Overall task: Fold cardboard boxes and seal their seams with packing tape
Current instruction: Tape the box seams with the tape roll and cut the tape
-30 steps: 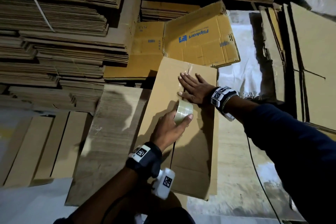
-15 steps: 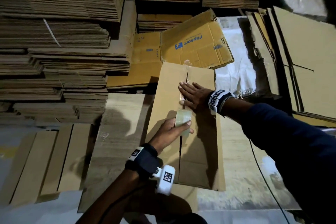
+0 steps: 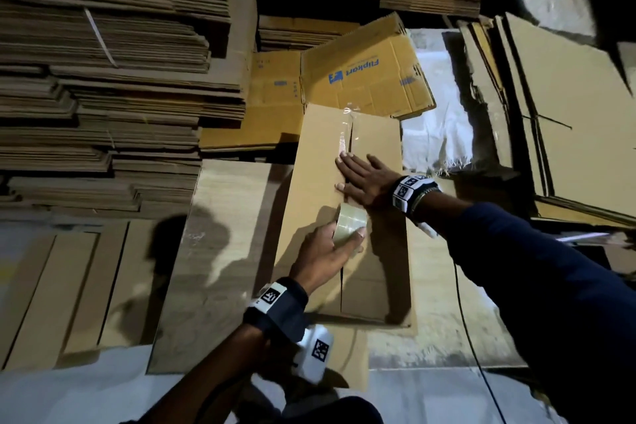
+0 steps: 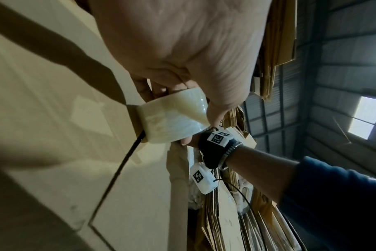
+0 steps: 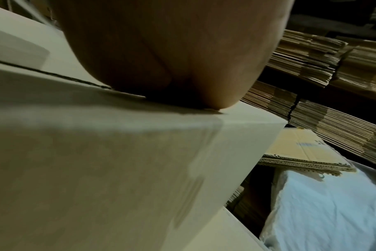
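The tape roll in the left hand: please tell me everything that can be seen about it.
The tape roll is a small ring of clear, glossy packing tape, pale yellowish in this light. The left hand grips it, thumb on one side and fingers on the other. It stands on edge on the closed cardboard box, over the centre seam. A shiny strip of laid tape runs from it along the seam to the far edge, under the flat right hand. The near part of the seam is still bare.

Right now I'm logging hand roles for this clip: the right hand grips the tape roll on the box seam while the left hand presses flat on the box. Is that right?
The hands are swapped. In the head view the left hand grips the tape roll on the box seam, while the right hand presses flat on the box.
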`<state>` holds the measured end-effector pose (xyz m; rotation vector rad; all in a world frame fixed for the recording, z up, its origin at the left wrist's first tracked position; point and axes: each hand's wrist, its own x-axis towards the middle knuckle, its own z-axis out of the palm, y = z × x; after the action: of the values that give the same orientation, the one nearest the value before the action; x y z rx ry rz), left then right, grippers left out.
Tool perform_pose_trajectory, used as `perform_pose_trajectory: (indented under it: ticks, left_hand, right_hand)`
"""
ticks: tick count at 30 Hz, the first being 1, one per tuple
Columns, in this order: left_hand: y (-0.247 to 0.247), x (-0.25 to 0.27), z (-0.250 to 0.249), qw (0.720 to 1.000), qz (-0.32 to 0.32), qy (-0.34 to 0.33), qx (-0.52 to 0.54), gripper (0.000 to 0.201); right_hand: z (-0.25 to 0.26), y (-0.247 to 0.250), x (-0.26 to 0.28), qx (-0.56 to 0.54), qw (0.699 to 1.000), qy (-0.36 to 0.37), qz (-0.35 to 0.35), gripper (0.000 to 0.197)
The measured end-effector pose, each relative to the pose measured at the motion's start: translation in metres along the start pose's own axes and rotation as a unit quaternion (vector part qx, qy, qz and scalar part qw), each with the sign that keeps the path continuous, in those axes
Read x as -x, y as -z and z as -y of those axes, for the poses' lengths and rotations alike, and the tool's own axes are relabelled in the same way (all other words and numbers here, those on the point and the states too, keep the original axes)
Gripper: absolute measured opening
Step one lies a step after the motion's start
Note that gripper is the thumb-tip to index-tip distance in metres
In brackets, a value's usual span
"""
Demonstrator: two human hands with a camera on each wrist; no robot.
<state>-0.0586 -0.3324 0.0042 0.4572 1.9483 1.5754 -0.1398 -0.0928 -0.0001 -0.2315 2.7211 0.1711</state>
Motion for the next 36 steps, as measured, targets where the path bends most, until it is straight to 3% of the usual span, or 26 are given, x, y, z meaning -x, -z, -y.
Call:
perform_pose_trajectory:
  ticks: [3,7,14,18,20,25,27,32,36]
  left_hand:
    - [0.007,0.006,-0.004,0.999,0.014,0.002,0.051,0.038]
    - [0.004,0.009,-0.009,0.995,0.012,0.009,0.095,0.042]
    - [-0.014,0.038,0.004,0.994,-0.010,0.018,0.105,0.062]
    - [-0.012,0.064,0.003,0.986,-0.001,0.035,0.163,0.038]
    - [-0.010,0.065,0.000,0.985,0.014,0.038,0.169,0.036]
    - [-0.016,0.072,0.004,0.983,0.011,0.036,0.177,0.055]
    - [-0.018,0.078,0.009,0.983,-0.004,0.030,0.181,0.063]
    - [-0.017,0.099,0.018,0.984,-0.013,0.011,0.180,0.031]
    - [-0.011,0.107,0.012,0.980,-0.009,0.012,0.198,0.027]
  right_hand:
    - [0.002,0.005,0.001,-0.003,1.000,-0.007,0.003,0.080]
    - [0.015,0.001,0.016,0.024,0.999,0.028,-0.001,0.103]
    - [0.023,-0.013,0.031,0.014,0.999,0.034,0.019,0.096]
    - [0.032,-0.003,0.033,-0.009,1.000,0.007,0.011,0.096]
    - [0.039,0.004,0.038,-0.007,1.000,0.008,0.008,0.100]
    - [0.051,0.004,0.057,0.025,0.996,0.086,0.013,0.122]
    - [0.054,-0.007,0.060,0.037,0.996,0.076,0.011,0.113]
    - [0.068,-0.023,0.057,-0.010,1.000,0.027,-0.006,0.096]
    - [0.070,-0.017,0.060,-0.010,1.000,0.008,-0.004,0.089]
